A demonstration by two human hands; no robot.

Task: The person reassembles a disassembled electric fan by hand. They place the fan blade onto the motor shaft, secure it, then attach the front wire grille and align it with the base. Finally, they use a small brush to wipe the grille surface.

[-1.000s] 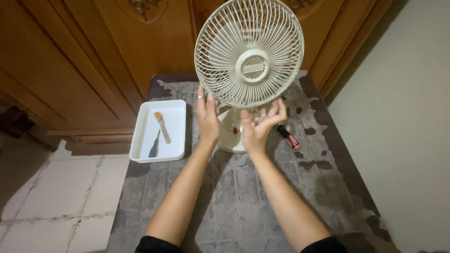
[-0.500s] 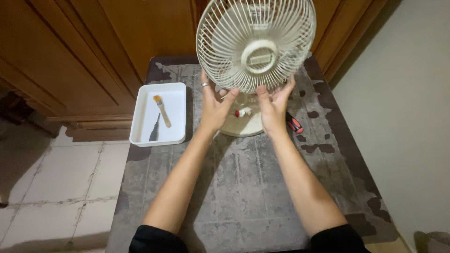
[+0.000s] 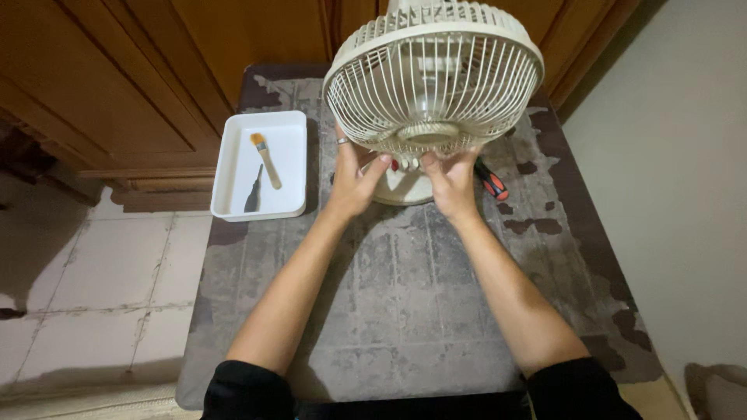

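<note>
Both my hands are on the cream table fan (image 3: 433,78): my left hand (image 3: 354,183) and right hand (image 3: 447,183) have fingers curled onto the lower rim of its tilted wire cage, right in front of me on the worn grey table (image 3: 405,311). Just past my right fingers, a red-and-black screwdriver (image 3: 490,180) peeks out beside the fan's base. Left of my left hand sits a white tray (image 3: 233,206) holding a small brush (image 3: 266,159) and a dark tool (image 3: 254,196). Wooden cabinet doors (image 3: 140,78) behind, pale tiled floor (image 3: 101,264) to the left.
</note>
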